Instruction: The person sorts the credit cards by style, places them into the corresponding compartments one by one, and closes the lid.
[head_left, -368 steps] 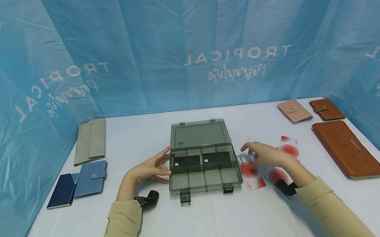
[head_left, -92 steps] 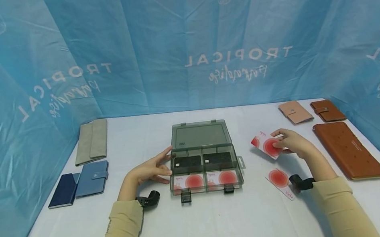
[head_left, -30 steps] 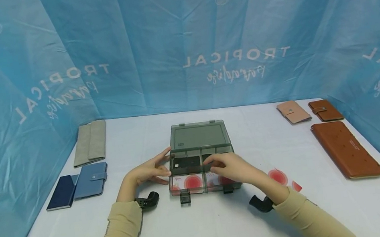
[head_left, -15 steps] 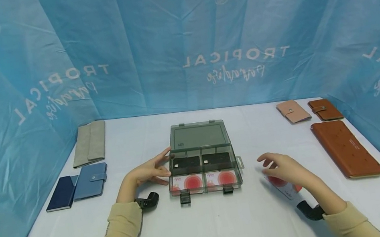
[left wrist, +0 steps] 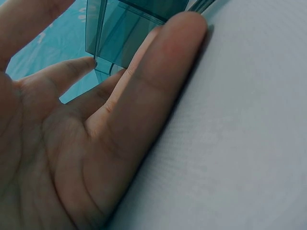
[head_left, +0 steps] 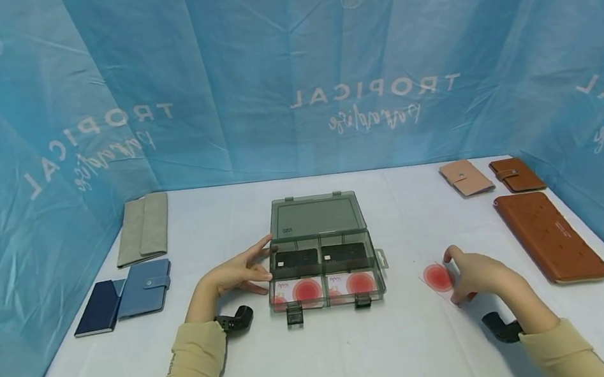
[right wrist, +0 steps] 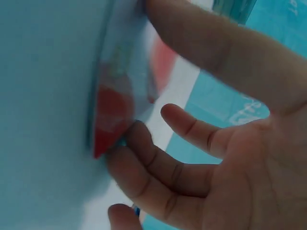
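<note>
1. Head view: right hand (head_left: 479, 276) pinching white card with red dot (head_left: 437, 277), thumb on top, fingers under far edge; card low on surface (head_left: 349, 362), right of open grey box (head_left: 324, 262), well apart from it. Left hand (head_left: 235, 274) flat, fingers straight against box's left wall. Box: two black cards in back compartments, two red-dot cards in front. Bare surface in front of box and between box and held card. Long brown wallet (head_left: 551, 236) near right edge; pink wallet (head_left: 466, 177) and small brown wallet (head_left: 516, 175) far right; grey wallet (head_left: 142, 227) and blue wallets (head_left: 125, 292) at left edge. Blue curtain closing three sides.
2. Left wrist view: palm and fingers (left wrist: 158, 81) lying on surface, tips at tinted box wall (left wrist: 120, 28); rest of box cut off.
3. Right wrist view: card (right wrist: 115, 110) lifted on edge, blurred, clamped between thumb and fingers (right wrist: 158, 167); print unreadable.
</note>
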Demonstrator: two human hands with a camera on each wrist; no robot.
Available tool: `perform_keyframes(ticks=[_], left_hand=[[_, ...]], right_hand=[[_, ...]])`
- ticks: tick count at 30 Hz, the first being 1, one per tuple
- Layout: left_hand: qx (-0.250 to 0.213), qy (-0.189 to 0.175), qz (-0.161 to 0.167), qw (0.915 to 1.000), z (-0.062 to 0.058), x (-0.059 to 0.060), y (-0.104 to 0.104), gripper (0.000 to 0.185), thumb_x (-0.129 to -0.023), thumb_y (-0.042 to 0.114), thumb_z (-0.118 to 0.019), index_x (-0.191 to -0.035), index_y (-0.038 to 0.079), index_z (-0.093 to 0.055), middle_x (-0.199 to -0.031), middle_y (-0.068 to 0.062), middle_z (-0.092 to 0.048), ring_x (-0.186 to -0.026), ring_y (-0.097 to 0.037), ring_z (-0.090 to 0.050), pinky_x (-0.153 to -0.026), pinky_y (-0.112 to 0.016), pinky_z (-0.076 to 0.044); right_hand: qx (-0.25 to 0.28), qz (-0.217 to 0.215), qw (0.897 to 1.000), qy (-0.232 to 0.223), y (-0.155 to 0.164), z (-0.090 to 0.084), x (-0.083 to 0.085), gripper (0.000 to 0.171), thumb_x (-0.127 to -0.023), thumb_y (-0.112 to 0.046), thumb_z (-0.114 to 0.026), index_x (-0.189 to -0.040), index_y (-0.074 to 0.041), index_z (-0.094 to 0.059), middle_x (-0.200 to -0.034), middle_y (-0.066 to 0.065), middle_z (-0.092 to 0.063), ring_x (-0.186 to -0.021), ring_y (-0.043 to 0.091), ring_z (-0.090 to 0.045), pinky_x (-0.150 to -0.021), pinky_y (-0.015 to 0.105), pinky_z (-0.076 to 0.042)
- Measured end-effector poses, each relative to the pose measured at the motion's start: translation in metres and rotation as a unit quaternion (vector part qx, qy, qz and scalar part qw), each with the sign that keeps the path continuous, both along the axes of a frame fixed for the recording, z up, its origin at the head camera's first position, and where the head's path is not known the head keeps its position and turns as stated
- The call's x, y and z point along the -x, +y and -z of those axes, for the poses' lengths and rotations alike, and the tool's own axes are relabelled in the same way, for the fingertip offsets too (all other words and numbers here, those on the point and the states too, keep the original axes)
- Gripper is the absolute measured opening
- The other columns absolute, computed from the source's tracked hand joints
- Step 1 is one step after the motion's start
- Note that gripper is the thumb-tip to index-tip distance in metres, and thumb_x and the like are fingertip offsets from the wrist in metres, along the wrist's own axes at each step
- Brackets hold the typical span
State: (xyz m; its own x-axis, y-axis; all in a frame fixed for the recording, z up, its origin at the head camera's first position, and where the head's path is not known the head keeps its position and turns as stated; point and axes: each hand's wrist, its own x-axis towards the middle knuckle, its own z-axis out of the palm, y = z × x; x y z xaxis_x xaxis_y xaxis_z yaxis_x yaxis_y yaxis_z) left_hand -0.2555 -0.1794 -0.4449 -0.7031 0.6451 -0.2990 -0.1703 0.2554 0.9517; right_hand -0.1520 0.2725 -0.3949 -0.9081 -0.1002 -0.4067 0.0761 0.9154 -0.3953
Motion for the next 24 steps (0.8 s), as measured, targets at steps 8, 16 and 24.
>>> perform_keyframes(ticks=[8,16,24], left_hand=[[0.005,0.004,0.000,1.0000,0.002,0.002,0.000,0.097,-0.084,0.009,-0.067,-0.150,0.028,0.001,-0.153,-0.020,0.003,-0.086,-0.017,-0.058,-0.083,-0.046,-0.053],[0.009,0.005,-0.002,0.9999,-0.001,0.002,0.001,0.095,-0.085,0.007,-0.066,-0.150,0.029,0.000,-0.153,-0.018,0.001,-0.085,-0.017,-0.058,-0.083,-0.046,-0.053],[0.010,0.007,-0.003,0.9999,0.000,0.001,0.001,0.095,-0.085,0.006,-0.065,-0.150,0.028,0.000,-0.153,-0.019,0.001,-0.085,-0.017,-0.058,-0.082,-0.046,-0.053]], right_hand=[[0.025,-0.006,1.000,0.003,0.003,0.008,0.036,0.056,-0.068,-0.008,-0.078,-0.113,0.007,-0.048,-0.080,0.011,-0.053,-0.067,0.021,-0.050,-0.059,0.032,-0.045],[0.052,-0.004,0.997,0.058,-0.005,0.016,0.067,0.055,-0.072,-0.010,-0.077,-0.117,0.006,-0.050,-0.091,0.016,-0.056,-0.075,0.024,-0.050,-0.063,0.035,-0.047],[0.211,0.034,0.972,0.103,-0.013,0.011,0.080,0.037,-0.086,0.002,-0.053,-0.122,0.006,-0.048,-0.094,0.016,-0.049,-0.079,0.021,-0.049,-0.065,0.027,-0.053]])
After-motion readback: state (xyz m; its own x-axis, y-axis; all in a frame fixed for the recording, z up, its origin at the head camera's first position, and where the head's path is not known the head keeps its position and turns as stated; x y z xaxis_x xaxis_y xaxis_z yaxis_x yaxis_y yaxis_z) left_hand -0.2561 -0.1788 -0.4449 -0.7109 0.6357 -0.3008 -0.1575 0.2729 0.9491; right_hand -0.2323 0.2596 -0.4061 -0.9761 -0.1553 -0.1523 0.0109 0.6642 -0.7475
